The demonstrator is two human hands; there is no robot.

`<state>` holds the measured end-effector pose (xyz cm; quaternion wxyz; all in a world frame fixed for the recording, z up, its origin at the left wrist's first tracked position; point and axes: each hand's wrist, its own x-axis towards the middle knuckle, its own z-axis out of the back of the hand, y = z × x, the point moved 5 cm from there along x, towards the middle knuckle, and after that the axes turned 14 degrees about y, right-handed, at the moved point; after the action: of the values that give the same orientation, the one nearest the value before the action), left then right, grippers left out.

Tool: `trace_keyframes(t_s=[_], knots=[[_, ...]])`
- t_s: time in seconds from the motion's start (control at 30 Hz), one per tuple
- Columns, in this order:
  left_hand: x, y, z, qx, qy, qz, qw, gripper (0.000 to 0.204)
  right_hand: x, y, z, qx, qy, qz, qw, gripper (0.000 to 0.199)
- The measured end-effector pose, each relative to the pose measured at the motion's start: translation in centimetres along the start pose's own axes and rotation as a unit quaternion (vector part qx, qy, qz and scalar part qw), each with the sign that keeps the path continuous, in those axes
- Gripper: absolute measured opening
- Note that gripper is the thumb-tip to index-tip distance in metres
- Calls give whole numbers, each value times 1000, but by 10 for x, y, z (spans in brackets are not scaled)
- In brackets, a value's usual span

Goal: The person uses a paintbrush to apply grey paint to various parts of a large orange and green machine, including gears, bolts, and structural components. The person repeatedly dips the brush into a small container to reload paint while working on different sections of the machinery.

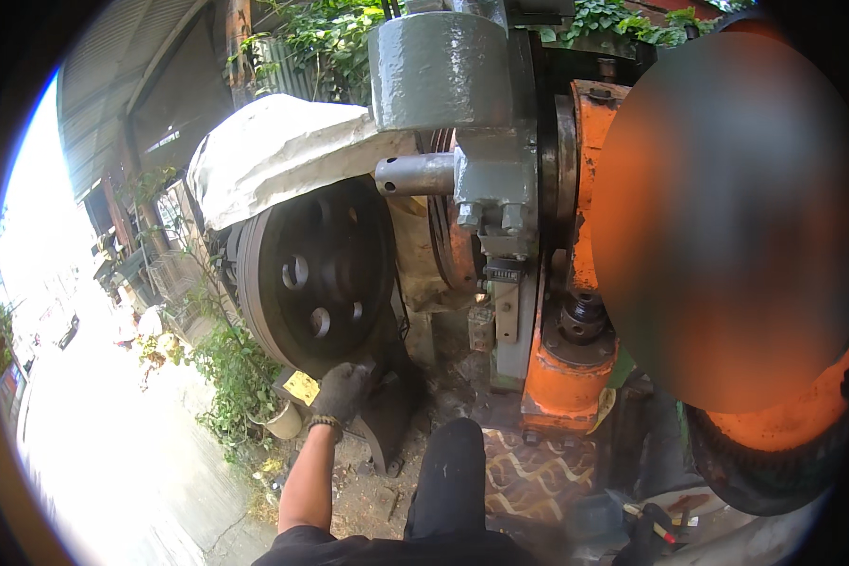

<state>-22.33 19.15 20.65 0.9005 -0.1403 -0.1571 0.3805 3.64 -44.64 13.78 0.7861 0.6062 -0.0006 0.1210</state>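
Note:
My left hand (345,392), in a dark glove, is closed just under the rim of a large dark grooved flywheel (335,274), against its dark metal stand (387,415). What its fingers grip is hidden. A yellow patch (302,388) shows beside the wrist. Low on the right, my right hand (645,536), also dark-gloved, appears closed around a small tool with a pale and red handle (670,539). The tool's working end cannot be made out. Next to it stands a greyish container (596,519).
A green-grey machine column (439,71) with a protruding steel shaft (415,175) rises ahead. Orange machine housings (566,382) stand at right, partly behind a large blur. A pale cover (283,151) drapes the flywheel. Potted plants (278,420) and a patterned mat (538,472) lie lower down.

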Motion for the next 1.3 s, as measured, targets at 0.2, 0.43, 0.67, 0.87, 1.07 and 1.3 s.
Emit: trace_keyframes(t_s=[0.2, 0.43, 0.67, 0.87, 1.07, 1.3], knots=[[125, -48, 206, 127, -253, -173, 943, 18, -5, 7, -8, 50, -35, 35, 998, 36], [295, -172, 400, -68, -279, -291, 912, 32, -20, -4, -5, 150, -103, 47, 982, 20], [386, -177, 509, -8, -237, -231, 943, 34, -43, 13, -38, 137, -228, -12, 964, 14], [434, -204, 512, -42, -215, -221, 950, 36, -61, 28, -13, 96, -256, -44, 961, 16], [451, -205, 522, -49, -210, -222, 951, 37, -51, 37, -15, 86, -256, -15, 963, 13], [455, -198, 522, -51, -210, -225, 950, 39, -35, 45, -25, 98, -201, -32, 974, 16]])
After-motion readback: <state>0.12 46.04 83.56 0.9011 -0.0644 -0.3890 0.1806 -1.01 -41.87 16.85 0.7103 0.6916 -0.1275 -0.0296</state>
